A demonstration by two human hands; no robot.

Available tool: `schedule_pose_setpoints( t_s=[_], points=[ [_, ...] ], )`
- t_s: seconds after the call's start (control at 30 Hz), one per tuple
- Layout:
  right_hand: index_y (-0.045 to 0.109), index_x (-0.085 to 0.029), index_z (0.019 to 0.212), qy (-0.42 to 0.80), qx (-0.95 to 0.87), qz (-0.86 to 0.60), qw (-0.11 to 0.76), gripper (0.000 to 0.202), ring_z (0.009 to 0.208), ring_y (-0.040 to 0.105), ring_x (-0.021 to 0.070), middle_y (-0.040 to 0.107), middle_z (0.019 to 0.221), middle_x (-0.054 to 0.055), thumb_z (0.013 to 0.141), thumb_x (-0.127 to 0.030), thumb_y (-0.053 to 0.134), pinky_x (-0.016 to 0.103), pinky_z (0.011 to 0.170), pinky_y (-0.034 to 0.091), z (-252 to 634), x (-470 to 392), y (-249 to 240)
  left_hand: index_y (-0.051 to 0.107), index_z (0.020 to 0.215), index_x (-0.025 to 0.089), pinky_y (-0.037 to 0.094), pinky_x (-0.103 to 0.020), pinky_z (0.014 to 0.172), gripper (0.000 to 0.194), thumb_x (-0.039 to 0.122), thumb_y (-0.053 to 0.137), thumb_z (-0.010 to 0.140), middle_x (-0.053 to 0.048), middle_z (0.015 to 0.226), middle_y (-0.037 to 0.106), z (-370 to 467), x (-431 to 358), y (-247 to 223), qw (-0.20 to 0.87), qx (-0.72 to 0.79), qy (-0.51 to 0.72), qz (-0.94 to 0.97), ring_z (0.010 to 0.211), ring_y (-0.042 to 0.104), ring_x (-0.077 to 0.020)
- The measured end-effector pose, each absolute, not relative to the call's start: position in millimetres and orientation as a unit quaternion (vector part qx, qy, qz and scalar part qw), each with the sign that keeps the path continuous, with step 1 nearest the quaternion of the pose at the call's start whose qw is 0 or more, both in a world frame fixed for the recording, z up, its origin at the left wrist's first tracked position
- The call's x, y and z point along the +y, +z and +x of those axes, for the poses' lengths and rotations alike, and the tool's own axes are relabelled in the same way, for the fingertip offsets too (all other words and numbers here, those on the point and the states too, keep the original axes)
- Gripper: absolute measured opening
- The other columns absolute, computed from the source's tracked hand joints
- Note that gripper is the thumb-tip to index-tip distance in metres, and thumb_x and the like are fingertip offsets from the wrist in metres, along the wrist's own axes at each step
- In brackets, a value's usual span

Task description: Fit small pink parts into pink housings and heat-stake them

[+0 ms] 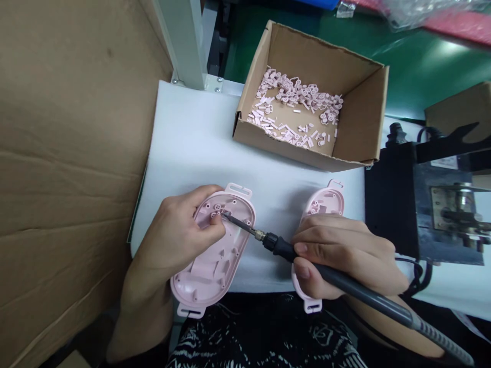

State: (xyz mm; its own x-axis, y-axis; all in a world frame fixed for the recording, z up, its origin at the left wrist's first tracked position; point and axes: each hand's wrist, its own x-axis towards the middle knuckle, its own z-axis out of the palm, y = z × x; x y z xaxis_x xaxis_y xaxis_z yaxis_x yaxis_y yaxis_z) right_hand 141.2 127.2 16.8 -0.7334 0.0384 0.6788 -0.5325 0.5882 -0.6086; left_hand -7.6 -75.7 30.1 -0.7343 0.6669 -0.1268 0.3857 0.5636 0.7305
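My left hand (187, 230) grips the upper left rim of a pink oval plastic shell (207, 286), its thumb reaching inside beside small round pink parts (217, 208). In my right hand (341, 250) is a black-handled soldering iron (282, 247). The iron's tip sits inside the shell, close to my left thumb; whether it touches a part I cannot tell. A second pink shell (330, 198) lies under my right hand, mostly hidden by it, with a few small pink pieces at its upper end.
An open cardboard box (303, 153) with many small pink pieces stands at the back of the white mat (184, 138). A dark metal device (441, 204) is at the right. Along the left rises a large cardboard sheet (72, 168), by a metal post (184, 46).
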Motion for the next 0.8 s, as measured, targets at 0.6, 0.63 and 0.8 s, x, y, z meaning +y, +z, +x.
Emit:
schedule_pose_setpoints(
  t_s=[0.6, 0.63, 0.8],
  points=[
    [0.064, -0.010, 0.083, 0.429, -0.820, 0.153, 0.346, 0.015, 0.050, 0.059, 0.0135, 0.060, 0.065, 0.001, 0.071, 0.000, 0.068, 0.028, 0.043, 0.048, 137.9, 127.6, 15.6, 0.073, 0.110, 0.024, 0.055, -0.023, 0.070, 0.036, 0.020, 0.063, 0.076, 0.005, 0.084, 0.075, -9.1, -75.9, 31.8, 0.211, 0.865, 0.344, 0.300, 0.066, 0.067, -0.0120],
    [0.064, -0.010, 0.083, 0.429, -0.820, 0.151, 0.347, 0.015, 0.049, 0.059, 0.0133, 0.060, 0.064, 0.001, 0.071, 0.000, 0.067, 0.027, 0.043, 0.047, 137.5, 127.6, 15.3, 0.073, 0.110, 0.024, 0.055, -0.023, 0.070, 0.036, 0.020, 0.063, 0.076, 0.005, 0.084, 0.075, -9.0, -76.1, 31.9, 0.210, 0.864, 0.344, 0.303, 0.067, 0.067, -0.0118],
    [0.064, -0.011, 0.083, 0.443, -0.815, 0.121, 0.353, 0.016, 0.050, 0.060, 0.0139, 0.061, 0.065, 0.001, 0.071, 0.000, 0.067, 0.028, 0.044, 0.049, 132.7, 120.6, 13.9, 0.073, 0.107, 0.024, 0.053, -0.020, 0.070, 0.033, 0.017, 0.063, 0.076, 0.007, 0.082, 0.074, -8.5, -74.6, 31.8, 0.201, 0.859, 0.352, 0.312, 0.067, 0.066, -0.0098]
  ],
)
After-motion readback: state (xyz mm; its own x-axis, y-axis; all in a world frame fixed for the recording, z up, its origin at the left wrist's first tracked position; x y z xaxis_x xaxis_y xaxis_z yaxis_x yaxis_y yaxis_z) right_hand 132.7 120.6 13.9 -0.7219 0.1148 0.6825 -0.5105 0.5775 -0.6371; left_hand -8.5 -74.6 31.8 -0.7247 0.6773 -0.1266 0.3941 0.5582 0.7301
